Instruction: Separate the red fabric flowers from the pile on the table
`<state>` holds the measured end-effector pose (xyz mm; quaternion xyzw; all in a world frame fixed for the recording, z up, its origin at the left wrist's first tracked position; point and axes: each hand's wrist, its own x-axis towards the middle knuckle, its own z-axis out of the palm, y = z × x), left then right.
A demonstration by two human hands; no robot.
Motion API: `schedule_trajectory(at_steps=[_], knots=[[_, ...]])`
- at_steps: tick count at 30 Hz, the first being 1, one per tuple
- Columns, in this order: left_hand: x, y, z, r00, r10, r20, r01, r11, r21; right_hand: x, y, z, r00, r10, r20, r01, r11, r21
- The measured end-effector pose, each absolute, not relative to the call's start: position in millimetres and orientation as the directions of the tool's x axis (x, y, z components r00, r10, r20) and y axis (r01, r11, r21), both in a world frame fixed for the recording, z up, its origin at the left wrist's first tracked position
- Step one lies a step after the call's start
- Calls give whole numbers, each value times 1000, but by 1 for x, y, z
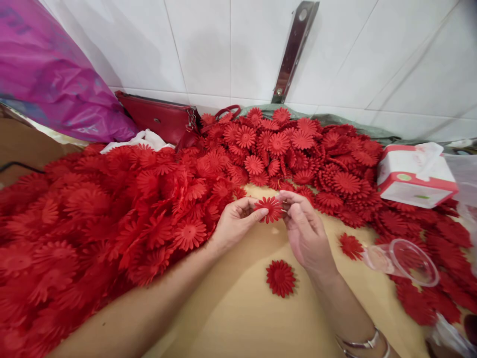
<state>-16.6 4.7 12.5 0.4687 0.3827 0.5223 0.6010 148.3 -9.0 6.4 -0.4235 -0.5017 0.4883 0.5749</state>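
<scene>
My left hand (238,221) pinches a red artificial flower (272,209), with the thumb over the left petals. My right hand (305,228) is at the flower's right edge. Its fingers are loosely bent and apart, the fingertips close to or touching the petals; the thumb stands off them. On the table (223,303) below, a thicker layered red flower (280,278) lies flat. Another red flower (351,246) rests to the right of my right hand. A large heap of loose red flower pieces (93,223) spreads beside my left arm.
More red flowers (279,143) are piled at the back against the white tiled wall (208,44). At right are a tissue box (417,176) and a clear plastic cup (383,259). A red handbag (160,117) and a purple plastic bag (55,74) stand back left.
</scene>
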Motion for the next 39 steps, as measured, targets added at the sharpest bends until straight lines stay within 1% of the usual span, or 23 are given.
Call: schedule_trajectory(at_steps=[3, 8, 12, 16, 20, 23, 30, 35, 39], knots=[[-17, 5, 12, 156, 987, 28, -245, 11, 970, 146, -10, 7, -12, 982, 188, -82, 186, -979], [-19, 5, 10, 149, 989, 26, -218, 7, 976, 142, -12, 7, -59, 975, 216, -66, 212, -975], [-19, 4, 11, 143, 989, 35, -194, -7, 981, 142, -13, 8, -65, 972, 225, -19, 224, -974], [-19, 2, 11, 148, 986, 76, -159, -52, 986, 142, -13, 10, -54, 969, 240, 17, 241, -970], [-19, 0, 10, 163, 982, 96, -108, -79, 991, 141, -14, 11, -58, 971, 233, 2, 233, -972], [-17, 0, 7, 161, 984, 79, -96, -64, 993, 141, -14, 10, -45, 969, 241, -3, 241, -970], [-16, 2, 5, 172, 984, 42, -116, -23, 993, 141, -16, 8, -23, 949, 313, 159, 313, -936], [-19, 1, 5, 186, 981, 54, -128, -30, 991, 141, -16, 9, -71, 944, 323, 183, 331, -926], [-19, 0, 7, 196, 978, 77, -102, -58, 993, 141, -16, 13, -111, 924, 365, 238, 382, -893]])
